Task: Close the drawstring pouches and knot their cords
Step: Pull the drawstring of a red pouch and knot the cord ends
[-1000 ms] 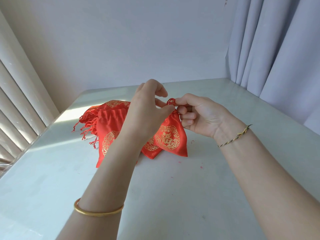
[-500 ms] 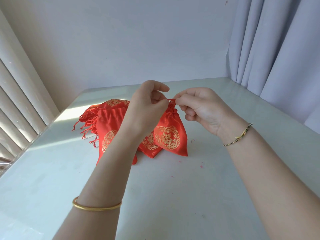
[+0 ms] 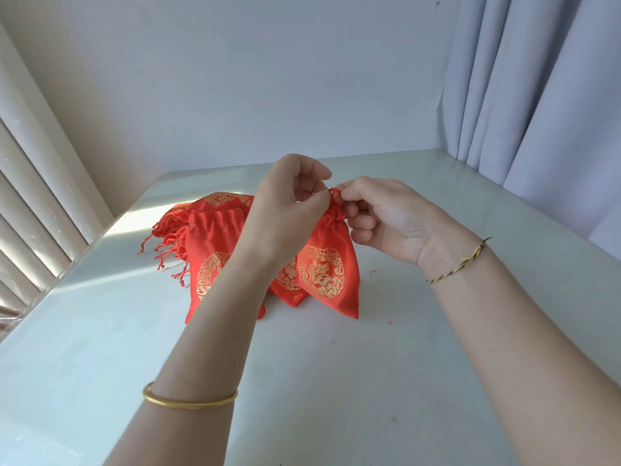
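Observation:
A red satin drawstring pouch (image 3: 324, 274) with a gold round emblem hangs upright from its gathered neck, its bottom touching the table. Its red cords (image 3: 337, 196) form a small loop at the top. My left hand (image 3: 289, 210) pinches the cords from the left with thumb and forefinger. My right hand (image 3: 386, 220) pinches them from the right, its other fingers curled. A pile of more red pouches (image 3: 215, 237) with tasselled cords lies behind and to the left, partly hidden by my left forearm.
The white table (image 3: 336, 381) runs into a corner with a pale wall behind. Grey curtains (image 3: 537, 95) hang at the right and slatted blinds (image 3: 30, 203) at the left. Small red lint specks (image 3: 389, 321) lie near the pouch.
My hands have drawn closer together around the cord loop. The right hand has turned and its fingertips have come up to the knot. The pouch has stayed in place.

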{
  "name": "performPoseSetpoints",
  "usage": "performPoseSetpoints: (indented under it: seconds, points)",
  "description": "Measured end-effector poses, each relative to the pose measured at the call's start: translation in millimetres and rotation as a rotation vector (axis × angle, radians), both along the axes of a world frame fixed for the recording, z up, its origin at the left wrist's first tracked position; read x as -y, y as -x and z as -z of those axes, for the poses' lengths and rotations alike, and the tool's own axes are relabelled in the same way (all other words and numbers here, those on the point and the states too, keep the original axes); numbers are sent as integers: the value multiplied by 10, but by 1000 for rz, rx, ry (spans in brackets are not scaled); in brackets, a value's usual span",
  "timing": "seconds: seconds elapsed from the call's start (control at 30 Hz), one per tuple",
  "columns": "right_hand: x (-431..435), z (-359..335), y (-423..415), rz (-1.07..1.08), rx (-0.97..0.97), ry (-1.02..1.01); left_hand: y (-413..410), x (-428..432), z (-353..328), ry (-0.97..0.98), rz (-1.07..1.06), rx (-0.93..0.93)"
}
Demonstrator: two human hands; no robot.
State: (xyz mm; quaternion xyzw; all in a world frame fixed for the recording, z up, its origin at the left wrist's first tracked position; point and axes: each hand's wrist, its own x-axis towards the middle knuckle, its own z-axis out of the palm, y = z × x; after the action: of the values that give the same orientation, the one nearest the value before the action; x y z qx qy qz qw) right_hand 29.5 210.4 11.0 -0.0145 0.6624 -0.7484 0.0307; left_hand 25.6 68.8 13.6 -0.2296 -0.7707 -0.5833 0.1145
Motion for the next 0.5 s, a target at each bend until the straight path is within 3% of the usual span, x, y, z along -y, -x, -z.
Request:
performPoseSetpoints:
  seconds: [0.5]
  points:
    - [33, 22, 17, -82, -11, 76, -39, 5, -20, -129, -18, 191]
